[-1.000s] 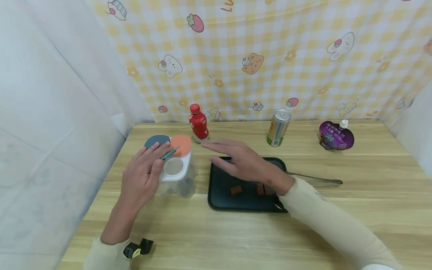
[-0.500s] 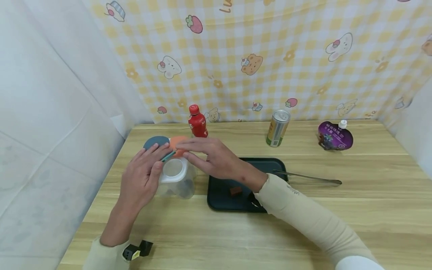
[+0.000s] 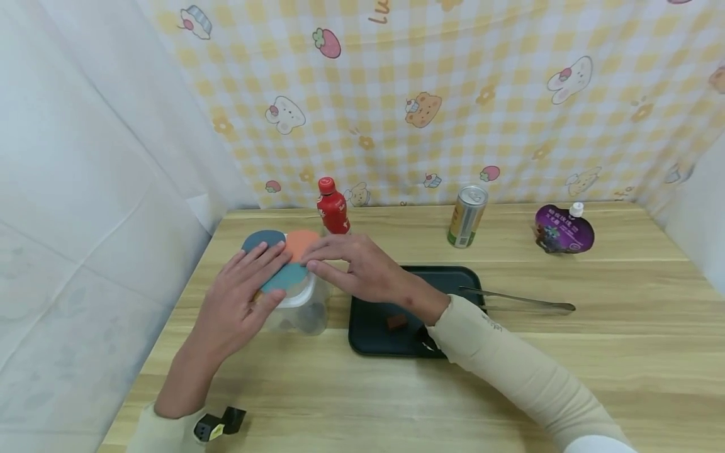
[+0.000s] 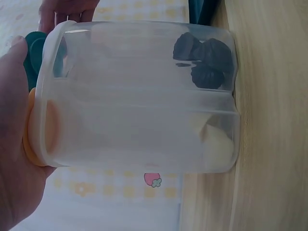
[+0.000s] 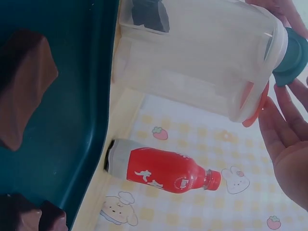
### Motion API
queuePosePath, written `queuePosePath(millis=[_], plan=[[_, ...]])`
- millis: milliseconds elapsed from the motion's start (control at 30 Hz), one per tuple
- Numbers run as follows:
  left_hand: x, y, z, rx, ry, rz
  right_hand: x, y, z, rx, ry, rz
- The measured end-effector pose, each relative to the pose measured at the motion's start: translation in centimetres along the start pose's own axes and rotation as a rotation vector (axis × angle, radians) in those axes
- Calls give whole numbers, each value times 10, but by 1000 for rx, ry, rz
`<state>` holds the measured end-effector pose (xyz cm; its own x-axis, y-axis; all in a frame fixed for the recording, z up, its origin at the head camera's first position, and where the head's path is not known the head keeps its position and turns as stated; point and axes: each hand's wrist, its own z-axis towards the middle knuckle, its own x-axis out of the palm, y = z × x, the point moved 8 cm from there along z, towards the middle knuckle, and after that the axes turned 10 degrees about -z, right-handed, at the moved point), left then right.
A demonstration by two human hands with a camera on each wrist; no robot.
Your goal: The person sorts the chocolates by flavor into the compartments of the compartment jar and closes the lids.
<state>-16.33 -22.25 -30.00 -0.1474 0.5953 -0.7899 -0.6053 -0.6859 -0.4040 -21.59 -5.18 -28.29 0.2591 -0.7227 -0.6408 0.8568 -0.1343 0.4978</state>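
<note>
A clear divided storage container (image 3: 311, 313) stands at the table's left, with blue (image 3: 263, 237), orange (image 3: 302, 243), teal (image 3: 287, 277) and yellow-orange (image 4: 30, 132) flip lids. The teal lid leans over its opening, its near edge still raised above the rim. My left hand (image 3: 240, 296) rests across the lids with its fingers straight. From the right, my right hand (image 3: 362, 267) touches the teal lid's edge with its fingertips, fingers loosely extended. Dark lumps (image 4: 207, 55) and a pale piece (image 4: 217, 150) lie at the container's bottom.
Right of the container lies a black tray (image 3: 368, 343) with brown blocks (image 3: 396, 322), partly under my right forearm. Metal tongs (image 3: 527, 299) rest at its right edge. A red bottle (image 3: 334, 211), a can (image 3: 469, 217) and a purple pouch (image 3: 563, 229) stand behind.
My right hand has moved left from above the tray to the teal lid. That lid has swung from nearly upright down over its opening. My left hand stays on the lids.
</note>
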Motion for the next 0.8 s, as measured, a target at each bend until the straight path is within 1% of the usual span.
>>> queuePosePath(millis=[133, 333, 433, 567, 667, 800], plan=[[2, -1, 0, 31, 6, 33, 1, 0, -1, 4, -5, -18], [0, -5, -2, 84, -51, 58, 4, 1, -1, -18, -11, -28], [0, -6, -3, 92, -64, 62, 5, 1, -1, -20, -14, -26], [0, -6, -3, 92, -67, 63, 6, 1, -2, -7, -11, -43], [0, -6, -3, 91, -73, 45, 5, 2, -2, 3, -8, -47], [-2, -5, -2, 90, -102, 19, 6, 1, -2, 20, -1, -59]])
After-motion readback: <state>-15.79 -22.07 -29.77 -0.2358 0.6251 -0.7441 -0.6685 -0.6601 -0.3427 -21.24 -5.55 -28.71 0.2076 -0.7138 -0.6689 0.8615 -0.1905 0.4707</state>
